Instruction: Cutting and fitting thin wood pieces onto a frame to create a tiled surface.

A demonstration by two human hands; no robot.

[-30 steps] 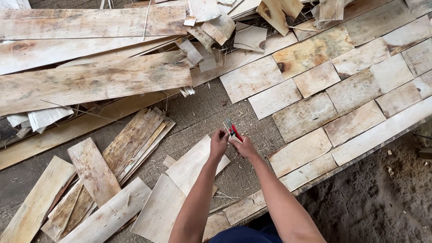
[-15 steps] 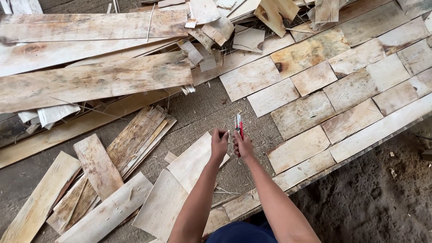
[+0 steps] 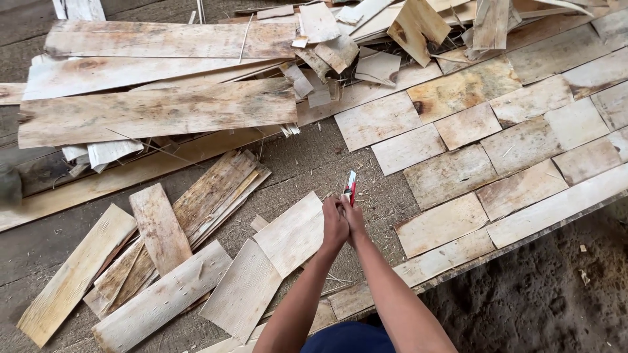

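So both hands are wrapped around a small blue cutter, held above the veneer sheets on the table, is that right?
Not quite: the cutter is red and white, not blue. The head view shows it sticking up from the two hands, left hand and right hand pressed together around it, above the veneer sheets on the table.

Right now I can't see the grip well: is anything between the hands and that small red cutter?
Nothing visible. Both hands, the left hand and the right hand, are closed together around the base of the red cutter, whose tip sticks up above the bare table.
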